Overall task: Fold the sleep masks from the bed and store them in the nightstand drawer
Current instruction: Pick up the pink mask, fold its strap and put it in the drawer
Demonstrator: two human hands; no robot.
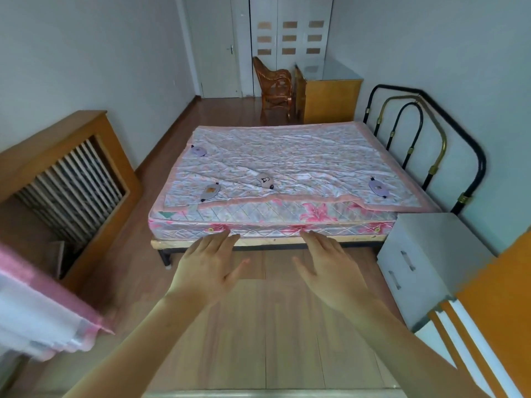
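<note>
Several sleep masks lie flat on the quilted pink bed [287, 225]: a lilac one [198, 151] at the far left, a grey one [211, 191] near the left front, a grey one [265, 180] in the middle, and a lilac one [379, 188] at the right. The grey nightstand [425, 265] stands right of the bed, both drawers closed. My left hand [208, 268] and my right hand [327, 268] hover over the floor just short of the mattress edge, palms down, fingers spread, holding nothing.
A wooden radiator cover [66, 179] stands at the left wall. A pink-and-white cloth [43, 311] hangs at the lower left. An orange panel [500, 311] fills the lower right. A metal headboard [425, 133], a wicker chair [274, 81] and a wooden desk [330, 93] stand beyond.
</note>
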